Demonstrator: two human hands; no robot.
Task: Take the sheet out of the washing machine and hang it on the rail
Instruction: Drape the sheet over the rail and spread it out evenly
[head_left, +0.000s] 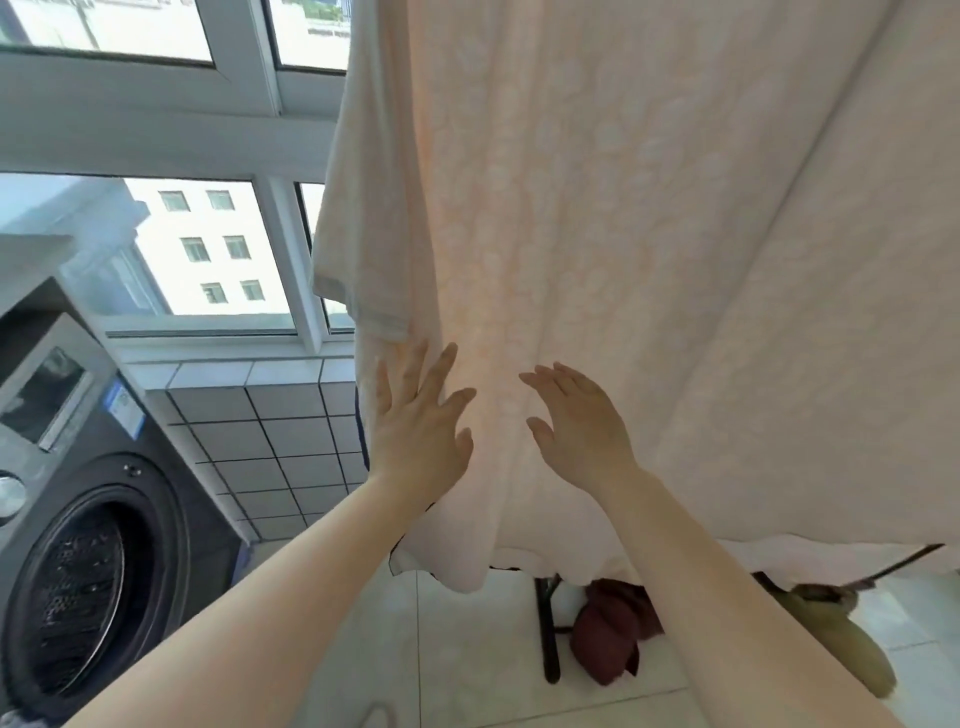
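Left of the sheet (649, 218), low down, stands the washer (78, 519), its round door mouth dark and open toward me, nothing pale visible inside. Above the washer and still left of the sheet are windows (208, 249) and a grey tiled sill wall (270, 431).

At the sheet's left edge my left hand (415, 421) lies with fingers straight and spread, palm toward the cloth, seeming to press it flat; it grips nothing. A folded hem corner of the sheet hangs just above those fingertips.

Across most of the view the sheet itself hangs down from above, pale peach with a faint raised pattern, light glowing through it. Whatever it hangs from is out of view, so I cannot see the rail. I judge the cloth soft, limp and thin, probably damp and so heavier than it looks and clingy; it will bunch, not hold shape. Best taken by pinching a hem or corner, then pulled sideways to spread it.

Right of my left hand, near the sheet's middle, my right hand (582, 421) hovers, fingers loosely straight and slightly curved, holding nothing; I cannot tell if it touches.

Below the sheet's bottom edge, a black stand leg (548, 634), a dark red bundle (613, 634) and an olive object (841, 639) sit on the floor. The leg could catch the hanging hem.
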